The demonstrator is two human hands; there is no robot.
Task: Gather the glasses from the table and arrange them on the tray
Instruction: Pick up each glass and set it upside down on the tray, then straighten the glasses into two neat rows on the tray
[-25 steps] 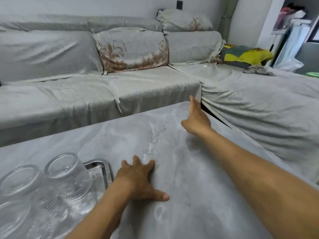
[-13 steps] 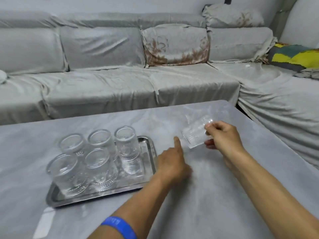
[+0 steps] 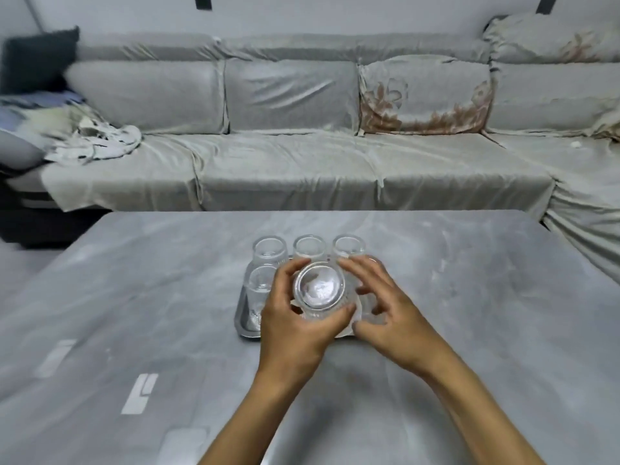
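Half a second ago the right hand (image 3: 394,317) held a glass out over the bare table to the right of the tray; now both hands have come together over the tray, and the view looks straight at the sofa.

Largest in view, the grey covered sofa (image 3: 302,162) runs along the far side, with a flower-patterned cushion (image 3: 424,95) toward its right. Nearer lies the grey table (image 3: 134,313). At its middle sits the metal tray (image 3: 244,322), its left rim showing beside the hands. Three glasses stand in the far row: left glass (image 3: 269,251), middle glass (image 3: 309,247), right glass (image 3: 349,247). A fourth glass (image 3: 260,290) stands at the near left.

The left hand (image 3: 295,333) wraps its fingers and thumb around the held glass (image 3: 318,289) above the tray's near middle. The right hand hovers just beside it, fingers spread and curled; whether they touch the held glass I cannot tell.
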